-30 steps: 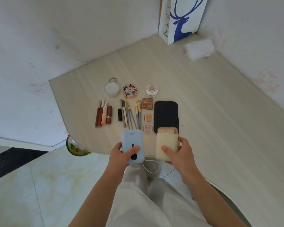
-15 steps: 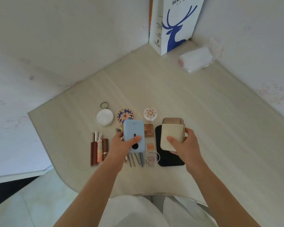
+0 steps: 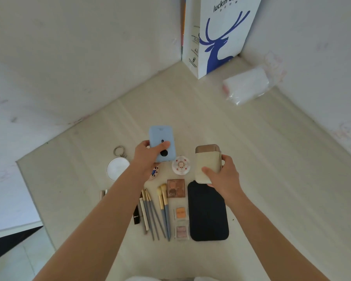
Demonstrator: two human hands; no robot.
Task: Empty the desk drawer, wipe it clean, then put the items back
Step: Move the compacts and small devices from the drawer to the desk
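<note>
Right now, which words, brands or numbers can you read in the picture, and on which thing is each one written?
"luckin co", cut off by the frame edge: on the white paper bag with the blue deer.
"mini": on the brown eyeshadow palette, faint.
Small print on the bag's side and under its brand name: too small to read.

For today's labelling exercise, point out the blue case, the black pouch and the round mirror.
blue case (image 3: pixel 161 138), head view, upper face above the thumb
black pouch (image 3: pixel 208 216), head view, centre of its flat face
round mirror (image 3: pixel 117 168), head view, middle of the disc
</note>
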